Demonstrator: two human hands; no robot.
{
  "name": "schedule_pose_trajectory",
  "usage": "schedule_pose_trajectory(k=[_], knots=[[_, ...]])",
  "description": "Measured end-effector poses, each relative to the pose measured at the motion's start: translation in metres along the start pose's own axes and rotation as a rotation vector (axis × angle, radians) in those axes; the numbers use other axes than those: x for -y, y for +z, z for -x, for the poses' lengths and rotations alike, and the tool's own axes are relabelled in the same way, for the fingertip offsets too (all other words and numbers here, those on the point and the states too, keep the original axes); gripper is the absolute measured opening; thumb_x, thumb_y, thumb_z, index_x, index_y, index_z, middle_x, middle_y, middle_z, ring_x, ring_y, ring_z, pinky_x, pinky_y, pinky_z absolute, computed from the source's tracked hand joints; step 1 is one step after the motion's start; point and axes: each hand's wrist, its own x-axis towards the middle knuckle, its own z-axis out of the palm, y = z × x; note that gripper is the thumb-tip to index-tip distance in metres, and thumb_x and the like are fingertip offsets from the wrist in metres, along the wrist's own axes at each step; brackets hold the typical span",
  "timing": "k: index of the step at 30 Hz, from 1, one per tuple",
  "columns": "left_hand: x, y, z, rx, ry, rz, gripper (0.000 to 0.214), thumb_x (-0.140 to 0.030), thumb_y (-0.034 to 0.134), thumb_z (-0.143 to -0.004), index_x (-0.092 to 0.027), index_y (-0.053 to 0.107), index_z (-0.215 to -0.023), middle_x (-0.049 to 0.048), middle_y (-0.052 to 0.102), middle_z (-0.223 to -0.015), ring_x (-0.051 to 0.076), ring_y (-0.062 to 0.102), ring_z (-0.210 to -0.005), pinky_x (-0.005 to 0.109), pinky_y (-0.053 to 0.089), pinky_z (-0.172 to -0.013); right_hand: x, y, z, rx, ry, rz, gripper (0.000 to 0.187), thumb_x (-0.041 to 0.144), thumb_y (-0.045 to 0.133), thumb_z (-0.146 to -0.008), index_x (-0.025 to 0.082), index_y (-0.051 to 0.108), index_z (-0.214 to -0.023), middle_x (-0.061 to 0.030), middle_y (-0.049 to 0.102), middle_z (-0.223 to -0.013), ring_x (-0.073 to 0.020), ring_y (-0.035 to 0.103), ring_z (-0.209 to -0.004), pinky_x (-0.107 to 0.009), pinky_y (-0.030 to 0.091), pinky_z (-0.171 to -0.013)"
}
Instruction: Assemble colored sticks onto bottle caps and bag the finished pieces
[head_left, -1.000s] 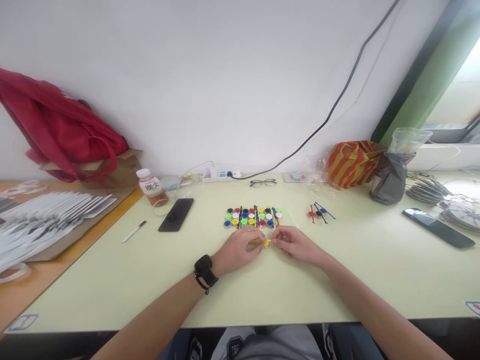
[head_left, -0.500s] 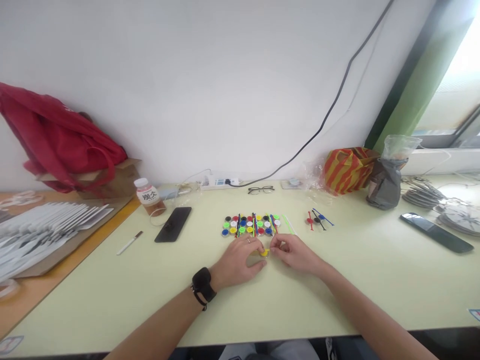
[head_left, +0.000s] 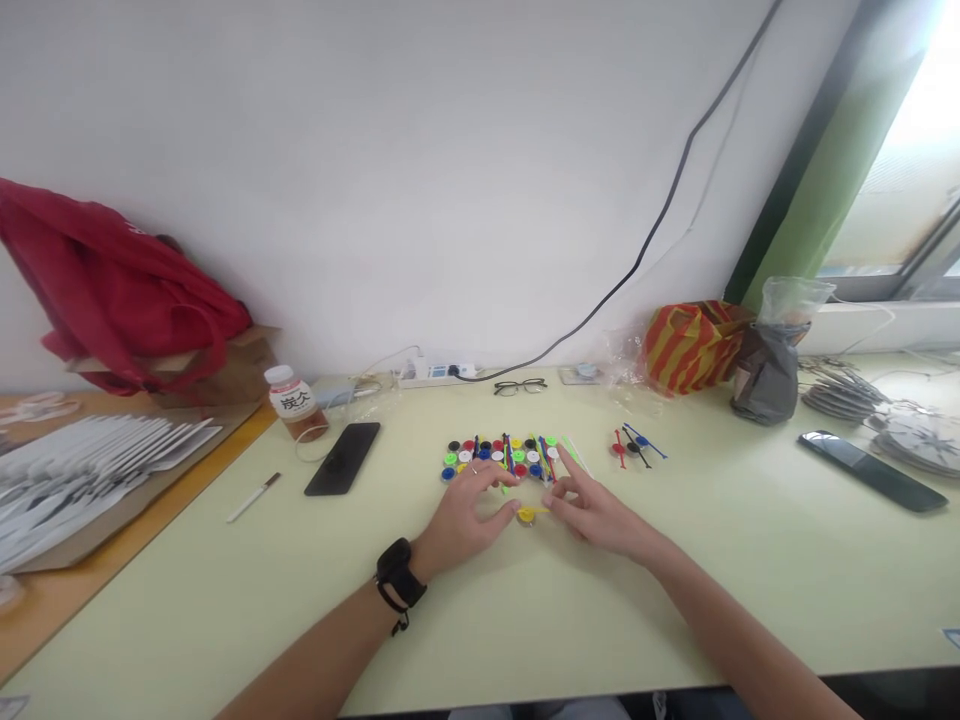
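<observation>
A small yellow disc (head_left: pixel 526 516) on a clear base lies on the table between my hands, a thin yellow pointer across it. My left hand (head_left: pixel 466 512) is curved beside it, thumb and fingers apart, the thumb tip close to the disc's left edge. On the other side, my right hand (head_left: pixel 600 512) has its index finger stretched forward and its thumb at the pointer's right end. Just beyond my fingers are rows of coloured discs (head_left: pixel 497 456) with bundles of coloured pointers (head_left: pixel 507 453) between them; my left fingers hide part of the front row.
Red, black and blue discs with pointers (head_left: pixel 634 447) lie to the right. A dark phone (head_left: pixel 343 459), a pen (head_left: pixel 253 498) and a drink bottle (head_left: pixel 295 404) are at left. Glasses (head_left: pixel 520 386) and a power strip (head_left: pixel 436 375) sit by the wall. Another phone (head_left: pixel 872 470) lies far right.
My fingers have spread away from the yellow disc, uncovering it and its pointer. My right index finger has stretched forward. The camera view has shifted slightly.
</observation>
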Motion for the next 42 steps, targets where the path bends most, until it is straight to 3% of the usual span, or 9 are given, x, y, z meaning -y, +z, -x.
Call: schedule_pose_trajectory(k=[1, 3, 5, 15, 22, 27, 35, 38, 42], knots=[[0.000, 0.000, 0.000, -0.003, 0.001, -0.004, 0.018, -0.021, 0.069, -0.090, -0.025, 0.069, -0.108, 0.0047, 0.071, -0.106, 0.023, 0.063, -0.103, 0.039, 0.050, -0.094, 0.002, -0.001, 0.001, 0.040, 0.014, 0.023, 0.041, 0.058, 0.060, -0.093, 0.020, 0.070, -0.100, 0.0018, 0.052, -0.076, -0.0089, 0.038, -0.053, -0.024, 0.033, -0.049], [0.000, 0.000, 0.000, -0.010, 0.008, -0.008, 0.017, -0.021, 0.069, -0.090, -0.025, 0.069, -0.107, 0.0050, 0.071, -0.106, 0.024, 0.063, -0.105, 0.041, 0.049, -0.096, 0.005, -0.003, 0.001, 0.081, 0.023, 0.080, 0.054, 0.062, 0.057, -0.093, 0.018, 0.056, -0.061, 0.0048, 0.036, -0.058, -0.0088, 0.027, -0.051, -0.026, 0.024, -0.048], [0.000, 0.000, 0.000, -0.016, 0.018, -0.011, 0.018, -0.021, 0.069, -0.091, -0.025, 0.069, -0.108, 0.0053, 0.071, -0.107, 0.024, 0.062, -0.106, 0.041, 0.049, -0.096, 0.007, -0.006, 0.000, 0.053, 0.013, 0.084, 0.063, 0.063, 0.055, -0.095, 0.019, 0.040, -0.053, 0.0059, 0.025, -0.055, -0.0093, 0.021, -0.052, -0.027, 0.019, -0.050], [-0.001, 0.002, -0.001, 0.012, 0.016, -0.022, 0.012, -0.022, 0.067, -0.093, -0.025, 0.068, -0.103, 0.0030, 0.071, -0.104, 0.022, 0.063, -0.104, 0.038, 0.049, -0.095, 0.004, -0.008, -0.006, -0.008, -0.127, 0.023, 0.038, 0.054, 0.061, -0.093, 0.018, 0.061, -0.081, 0.0026, 0.044, -0.071, -0.0123, 0.037, -0.064, -0.026, 0.028, -0.056], [-0.003, 0.003, -0.002, 0.061, 0.004, -0.024, 0.009, -0.019, 0.064, -0.094, -0.025, 0.069, -0.098, 0.0021, 0.072, -0.101, 0.022, 0.064, -0.103, 0.037, 0.048, -0.094, -0.004, -0.002, -0.007, 0.022, -0.199, 0.171, 0.034, 0.044, 0.062, -0.093, 0.019, 0.075, -0.113, 0.0047, 0.039, -0.065, -0.0123, 0.034, -0.059, -0.026, 0.028, -0.056], [-0.004, 0.003, -0.001, 0.122, -0.016, -0.009, 0.010, -0.019, 0.064, -0.092, -0.025, 0.071, -0.097, 0.0027, 0.072, -0.098, 0.023, 0.064, -0.098, 0.038, 0.048, -0.089, -0.001, 0.001, -0.005, 0.109, -0.235, 0.258, 0.032, 0.044, 0.058, -0.095, 0.023, 0.079, -0.108, 0.0032, 0.040, -0.065, -0.0130, 0.035, -0.061, -0.026, 0.028, -0.055], [-0.003, 0.005, 0.001, 0.132, -0.062, 0.069, 0.014, -0.029, 0.069, -0.092, -0.025, 0.072, -0.104, 0.0050, 0.074, -0.105, 0.025, 0.065, -0.100, 0.038, 0.050, -0.090, -0.007, 0.001, -0.008, -0.006, -0.272, 0.286, 0.021, 0.039, 0.067, -0.090, 0.021, 0.076, -0.085, -0.0020, 0.056, -0.079, -0.0141, 0.045, -0.065, -0.027, 0.038, -0.058], [-0.001, 0.005, 0.000, 0.122, -0.169, 0.217, 0.024, -0.039, 0.062, -0.098, -0.025, 0.073, -0.113, 0.0063, 0.073, -0.114, 0.023, 0.066, -0.101, 0.037, 0.052, -0.090, -0.004, -0.001, -0.008, -0.013, -0.284, 0.222, 0.021, 0.040, 0.067, -0.090, 0.022, 0.079, -0.088, -0.0044, 0.060, -0.087, -0.0142, 0.049, -0.066, -0.027, 0.040, -0.059], [0.006, 0.007, -0.003, 0.227, -0.308, 0.570, 0.029, -0.043, 0.059, -0.100, -0.024, 0.075, -0.117, 0.0086, 0.073, -0.122, 0.025, 0.067, -0.113, 0.039, 0.052, -0.098, 0.002, -0.004, -0.006, -0.010, -0.260, 0.191, 0.029, 0.045, 0.061, -0.094, 0.022, 0.078, -0.097, -0.0034, 0.063, -0.081, -0.0144, 0.048, -0.064, -0.027, 0.039, -0.058]])
